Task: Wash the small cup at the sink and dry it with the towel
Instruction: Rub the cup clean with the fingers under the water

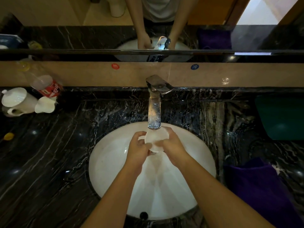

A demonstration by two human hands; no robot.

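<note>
Both my forearms reach out over the round white sink (105, 162). My left hand (137, 150) curls its fingers round the near left side of the small cup (155, 138); my right hand (172, 145) wraps its far right rim. The smooth white cup sits tilted just under the chrome faucet (154, 112). A soft purple towel (256, 186) lies right on the veined black marble counter (49, 162).

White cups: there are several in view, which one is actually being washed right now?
The small cup held by both hands, left hand and right hand, under the faucet over the sink. The other white cups sit untouched at the counter's far left.
</note>
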